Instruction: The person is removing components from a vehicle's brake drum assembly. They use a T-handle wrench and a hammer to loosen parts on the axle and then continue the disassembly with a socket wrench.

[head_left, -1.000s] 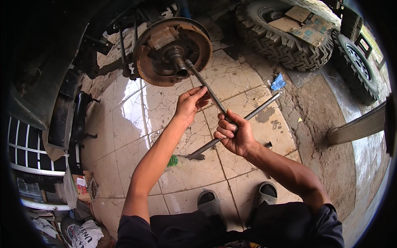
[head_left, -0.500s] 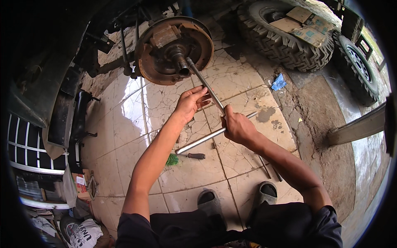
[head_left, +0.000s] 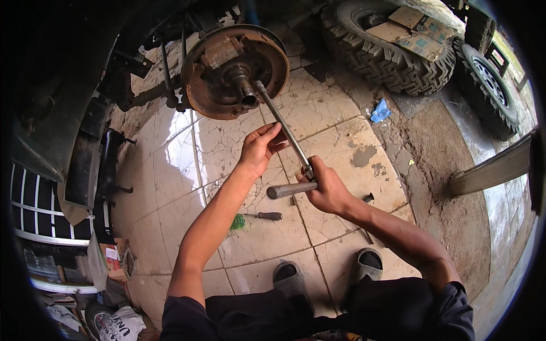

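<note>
A long steel socket wrench with a sliding cross handle slants up and away from me. Its far socket end is beside the hollow spindle of a rusty brake drum backing plate; I cannot tell whether they touch. My right hand is wrapped round the junction of shaft and cross bar, and the bar's thick end sticks out to the left. Higher up, my left hand curls at the shaft, thumb and fingers closed lightly about it. A screwdriver lies on the tiles below, next to a green object.
A big knobbly tyre with cardboard on top lies at the far right, a second wheel beyond it. Blue crumpled scrap rests by the cracked tile floor's edge. A dark rod lies near my right sandal.
The cross bar has swung round, so its left end now points nearer to me and looks shorter. Both hands stay on the wrench, the right one slightly lower.
</note>
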Tool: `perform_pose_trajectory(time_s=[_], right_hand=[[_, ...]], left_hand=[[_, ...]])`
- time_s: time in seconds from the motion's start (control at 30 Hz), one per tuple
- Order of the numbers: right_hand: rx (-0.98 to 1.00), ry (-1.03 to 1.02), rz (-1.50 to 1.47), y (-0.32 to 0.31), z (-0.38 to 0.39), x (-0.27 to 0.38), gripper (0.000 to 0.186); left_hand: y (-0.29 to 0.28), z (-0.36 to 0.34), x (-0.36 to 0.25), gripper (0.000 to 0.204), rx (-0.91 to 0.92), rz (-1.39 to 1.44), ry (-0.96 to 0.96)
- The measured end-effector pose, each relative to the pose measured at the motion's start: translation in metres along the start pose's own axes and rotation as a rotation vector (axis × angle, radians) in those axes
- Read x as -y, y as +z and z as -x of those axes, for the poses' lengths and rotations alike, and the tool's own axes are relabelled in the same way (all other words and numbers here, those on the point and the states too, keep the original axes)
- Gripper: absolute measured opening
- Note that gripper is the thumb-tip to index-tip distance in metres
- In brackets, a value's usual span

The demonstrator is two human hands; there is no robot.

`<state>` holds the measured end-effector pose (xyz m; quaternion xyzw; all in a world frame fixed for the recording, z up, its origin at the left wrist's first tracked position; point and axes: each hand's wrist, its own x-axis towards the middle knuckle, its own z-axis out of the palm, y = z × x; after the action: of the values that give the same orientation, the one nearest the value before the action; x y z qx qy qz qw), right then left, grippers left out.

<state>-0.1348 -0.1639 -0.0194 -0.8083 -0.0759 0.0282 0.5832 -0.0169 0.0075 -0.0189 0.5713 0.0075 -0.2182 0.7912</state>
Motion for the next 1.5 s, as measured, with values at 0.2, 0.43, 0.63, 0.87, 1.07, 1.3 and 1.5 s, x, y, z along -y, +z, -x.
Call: perform_pose_trajectory(time_s=[0.2, 0.43, 0.63, 0.87, 1.07, 1.3, 1.5], right_hand=[[0.109, 0.216, -0.766, 0.014, -0.015, 0.001, 0.020], [0.257, 0.269, -1.543, 0.021, -0.019, 0.007, 0.019], [-0.044, -0.055, 0.110, 0.001, -0.029, -0.004, 0.017], [-0.033, -0.187, 0.969, -0.011, -0.021, -0.005, 0.012], [0.006, -0.089, 0.321, -0.005, 0.014, -0.001, 0.030], [0.000, 0.048, -0.095, 0.002, -0.008, 0.000, 0.032], [0.220, 0.291, -1.250, 0.004, -0.016, 0.008, 0.017]], left_hand=[[-0.001, -0.004, -0.004, 0.013, -0.118, 0.023, 0.010], [0.008, -0.007, -0.012, 0.018, -0.117, -0.031, 0.009], [0.003, -0.013, -0.010, 0.026, -0.022, -0.039, -0.040], [0.004, -0.004, -0.001, 0.025, 0.109, 0.041, -0.030], [-0.003, 0.013, 0.010, 0.021, 0.079, -0.002, -0.074], [0.000, 0.004, 0.006, 0.020, -0.037, 0.072, -0.005], [0.005, 0.000, 0.003, 0.019, -0.084, 0.092, -0.017]])
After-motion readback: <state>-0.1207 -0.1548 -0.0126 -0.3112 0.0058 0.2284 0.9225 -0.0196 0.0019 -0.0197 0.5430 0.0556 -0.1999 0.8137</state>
